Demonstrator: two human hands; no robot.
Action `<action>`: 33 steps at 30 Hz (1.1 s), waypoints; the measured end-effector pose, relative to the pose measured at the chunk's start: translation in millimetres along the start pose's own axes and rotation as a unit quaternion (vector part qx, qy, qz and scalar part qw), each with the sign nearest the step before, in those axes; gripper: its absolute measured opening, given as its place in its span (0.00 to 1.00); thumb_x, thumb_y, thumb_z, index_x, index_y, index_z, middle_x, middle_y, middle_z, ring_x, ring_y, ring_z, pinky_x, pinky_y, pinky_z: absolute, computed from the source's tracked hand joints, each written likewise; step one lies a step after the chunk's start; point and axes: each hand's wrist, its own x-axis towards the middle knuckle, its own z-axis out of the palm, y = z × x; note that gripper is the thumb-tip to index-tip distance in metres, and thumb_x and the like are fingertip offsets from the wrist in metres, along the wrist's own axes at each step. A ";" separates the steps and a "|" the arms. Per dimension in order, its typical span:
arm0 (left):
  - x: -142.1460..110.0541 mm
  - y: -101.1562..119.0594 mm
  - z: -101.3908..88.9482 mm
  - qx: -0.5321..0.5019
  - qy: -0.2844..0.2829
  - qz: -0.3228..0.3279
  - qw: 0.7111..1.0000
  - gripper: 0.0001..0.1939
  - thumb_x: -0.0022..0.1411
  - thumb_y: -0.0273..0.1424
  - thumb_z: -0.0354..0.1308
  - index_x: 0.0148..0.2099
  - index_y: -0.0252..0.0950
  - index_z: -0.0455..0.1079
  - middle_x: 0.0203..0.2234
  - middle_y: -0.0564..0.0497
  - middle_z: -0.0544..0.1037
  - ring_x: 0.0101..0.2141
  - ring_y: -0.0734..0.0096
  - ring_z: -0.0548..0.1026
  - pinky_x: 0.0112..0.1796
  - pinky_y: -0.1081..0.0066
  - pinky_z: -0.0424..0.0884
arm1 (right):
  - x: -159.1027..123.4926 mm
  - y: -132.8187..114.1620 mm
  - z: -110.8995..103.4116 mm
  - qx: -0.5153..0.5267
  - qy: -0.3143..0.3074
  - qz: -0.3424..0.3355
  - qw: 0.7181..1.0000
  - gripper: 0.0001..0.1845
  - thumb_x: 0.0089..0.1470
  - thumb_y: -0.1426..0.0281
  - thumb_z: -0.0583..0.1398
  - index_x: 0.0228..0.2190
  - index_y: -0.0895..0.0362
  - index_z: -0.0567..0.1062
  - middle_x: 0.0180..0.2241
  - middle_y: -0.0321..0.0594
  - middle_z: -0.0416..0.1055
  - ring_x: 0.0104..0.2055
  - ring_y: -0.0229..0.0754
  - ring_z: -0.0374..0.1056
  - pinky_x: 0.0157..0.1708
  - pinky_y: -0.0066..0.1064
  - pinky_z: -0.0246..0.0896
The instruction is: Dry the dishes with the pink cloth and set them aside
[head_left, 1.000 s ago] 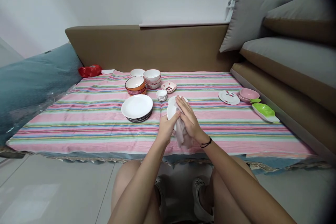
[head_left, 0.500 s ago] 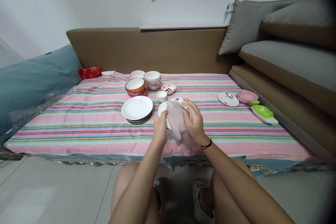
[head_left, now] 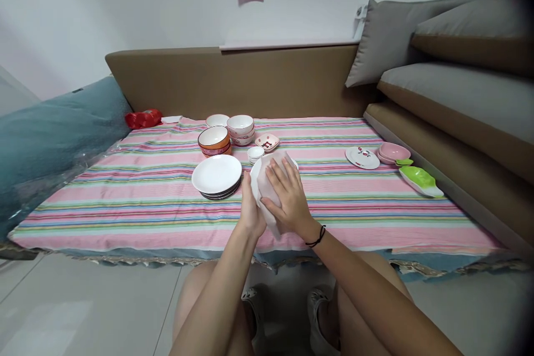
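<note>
A white plate (head_left: 254, 176) is held up over the near side of the striped cloth, with a thin, pale tissue-like wiping cloth (head_left: 265, 179) covering most of its face. My left hand (head_left: 251, 206) supports the plate at its left edge; the thumb points up along the rim and the other fingers are hidden beneath. My right hand (head_left: 289, 196) lies flat on the wiping cloth, fingers spread, pressing it against the plate. Just left is a stack of plates, a white one (head_left: 217, 173) on top. Small white dishes (head_left: 255, 153) stand stacked behind the held plate.
Orange bowls (head_left: 214, 138) and white bowls (head_left: 241, 125) stand stacked behind, beside a square pink dish (head_left: 267, 142). Rightward lie a flowered plate (head_left: 362, 158), pink bowls (head_left: 394, 151) and a green dish (head_left: 421, 179). A red package (head_left: 144, 118) is far left; cushions (head_left: 463, 89) rise at right.
The wiping cloth was bunched over the plate, then partly lifted, showing a red flower motif. Now it is spread across the plate with my right hand flat on it. Both hands moved slightly left.
</note>
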 end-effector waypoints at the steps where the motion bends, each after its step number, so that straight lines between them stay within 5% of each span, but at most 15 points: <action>1: -1.3 -0.8 1.2 -0.012 -0.010 -0.023 1.000 0.28 0.63 0.49 0.46 0.54 0.35 0.70 0.48 0.45 0.76 0.53 0.60 0.70 0.54 0.65 0.64 | 0.8 -0.3 -0.3 0.000 0.004 0.009 1.000 0.34 0.58 0.57 0.53 0.63 0.52 0.53 0.65 0.40 0.47 0.68 0.55 0.34 0.64 0.57 0.33; 8: -6.1 -7.8 -0.1 -0.052 -0.053 -0.154 0.985 0.29 0.64 0.48 0.44 0.56 0.35 0.68 0.46 0.45 0.77 0.52 0.57 0.71 0.53 0.62 0.65 | 6.4 0.2 -3.5 0.099 0.023 0.094 0.990 0.27 0.61 0.61 0.48 0.59 0.54 0.59 0.63 0.41 0.53 0.66 0.47 0.45 0.65 0.48 0.40; 15: -6.9 -19.0 -0.2 -0.053 -0.060 -0.168 0.983 0.25 0.65 0.41 0.48 0.61 0.36 0.62 0.48 0.45 0.76 0.52 0.59 0.71 0.55 0.63 0.63 | 6.1 14.3 3.2 0.267 0.074 0.158 0.948 0.25 0.63 0.60 0.48 0.59 0.51 0.59 0.62 0.40 0.55 0.65 0.44 0.49 0.65 0.43 0.43; 20: -7.4 -22.0 -0.3 -0.051 -0.029 -0.147 0.987 0.29 0.64 0.45 0.49 0.63 0.36 0.59 0.50 0.44 0.75 0.53 0.60 0.70 0.56 0.64 0.62 | 9.8 12.2 -5.8 0.310 0.031 0.117 0.943 0.25 0.62 0.59 0.49 0.58 0.52 0.61 0.62 0.40 0.55 0.65 0.44 0.50 0.64 0.43 0.45; 27: -5.2 -16.8 -5.0 -0.005 -0.002 -0.202 0.979 0.36 0.62 0.53 0.41 0.62 0.32 0.61 0.48 0.39 0.75 0.53 0.57 0.69 0.55 0.61 0.64 | 7.8 -1.3 -21.4 0.226 0.013 -0.021 0.974 0.26 0.61 0.56 0.47 0.56 0.52 0.64 0.62 0.39 0.54 0.66 0.48 0.45 0.65 0.49 0.39; 30: -3.4 -17.1 -8.8 0.087 -0.042 -0.158 0.983 0.36 0.60 0.52 0.48 0.61 0.33 0.61 0.52 0.40 0.73 0.55 0.54 0.67 0.55 0.61 0.63 | 5.9 -3.8 -23.2 0.234 0.014 -0.015 0.972 0.25 0.61 0.56 0.46 0.56 0.50 0.65 0.63 0.37 0.54 0.67 0.48 0.43 0.65 0.50 0.37; 33: -2.3 -17.8 -10.6 0.221 -0.151 -0.014 0.963 0.43 0.50 0.49 0.62 0.65 0.41 0.56 0.62 0.44 0.60 0.60 0.52 0.58 0.57 0.61 0.59 | 5.9 1.5 -16.5 0.317 0.046 0.099 0.942 0.28 0.63 0.56 0.42 0.60 0.51 0.57 0.64 0.38 0.50 0.66 0.44 0.45 0.65 0.45 0.43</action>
